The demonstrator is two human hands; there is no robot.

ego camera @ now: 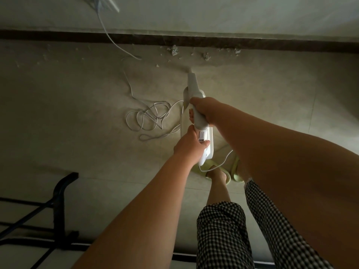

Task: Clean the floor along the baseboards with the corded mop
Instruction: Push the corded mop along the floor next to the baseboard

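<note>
I hold the white plastic corded mop (194, 94) with both hands: my right hand (204, 111) wrapped round the upper grip, my left hand (189, 144) clamped on the body lower down. Its far end points toward the dark brown baseboard (252, 43), where grey crumbs of debris (174, 50) lie. The loose white cord (149, 117) tangles on the pale tiled floor (77, 113) just left of the mop. A black metal frame (60, 191) stands near my left.

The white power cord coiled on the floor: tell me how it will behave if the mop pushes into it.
The power cord lies in loose, irregular loops, so it is probably floppy and would bunch or drag rather than slide aside whole. It looks thin and light, so it may snag around the mop. One end runs up to the wall outlet, so pulling could tauten it.
</note>
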